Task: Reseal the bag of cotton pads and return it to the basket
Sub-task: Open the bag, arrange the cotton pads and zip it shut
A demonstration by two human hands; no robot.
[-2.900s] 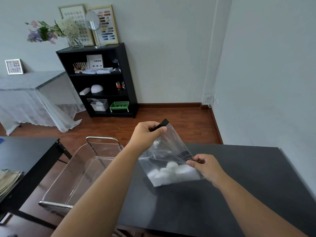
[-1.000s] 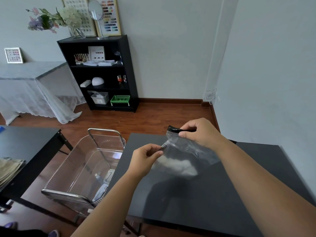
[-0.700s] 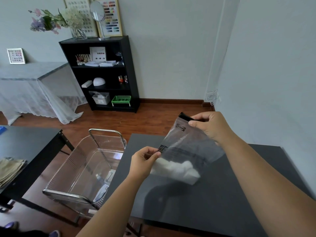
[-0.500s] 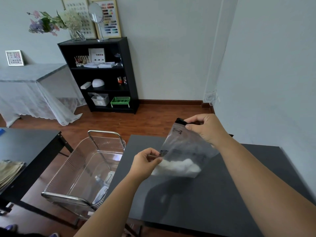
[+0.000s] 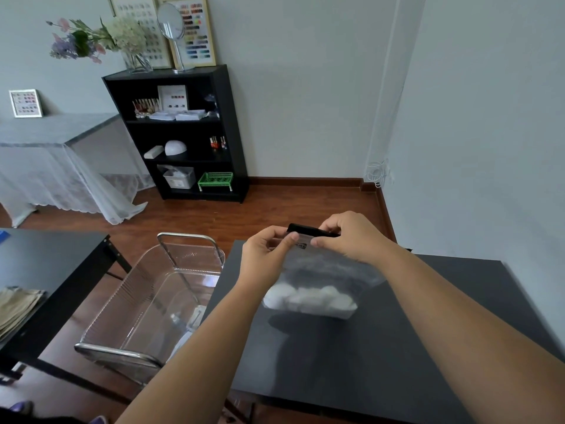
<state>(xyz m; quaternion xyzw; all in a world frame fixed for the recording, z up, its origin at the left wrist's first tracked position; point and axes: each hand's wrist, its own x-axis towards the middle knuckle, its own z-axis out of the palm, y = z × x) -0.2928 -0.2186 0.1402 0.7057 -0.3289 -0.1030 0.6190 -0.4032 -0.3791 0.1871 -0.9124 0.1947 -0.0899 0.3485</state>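
Note:
The clear bag of cotton pads (image 5: 321, 280) hangs upright above the black table (image 5: 382, 347), with white pads bunched at its bottom. A black seal strip runs along its top edge. My left hand (image 5: 266, 255) pinches the left end of that top edge. My right hand (image 5: 348, 237) grips the strip to the right of it. The two hands nearly touch. The clear plastic basket (image 5: 146, 301) with metal handles stands to the left of the table, lower down, holding a few small items.
A second black table (image 5: 52, 264) lies at the left with folded beige cloth (image 5: 15, 307) on it. A black shelf unit (image 5: 183, 133) stands against the far wall. A lace-covered table (image 5: 61, 154) is at far left. The wall runs close on the right.
My left hand has let go of the bag's lower side and risen to the top edge beside my right hand. The bag now hangs straight instead of slanted.

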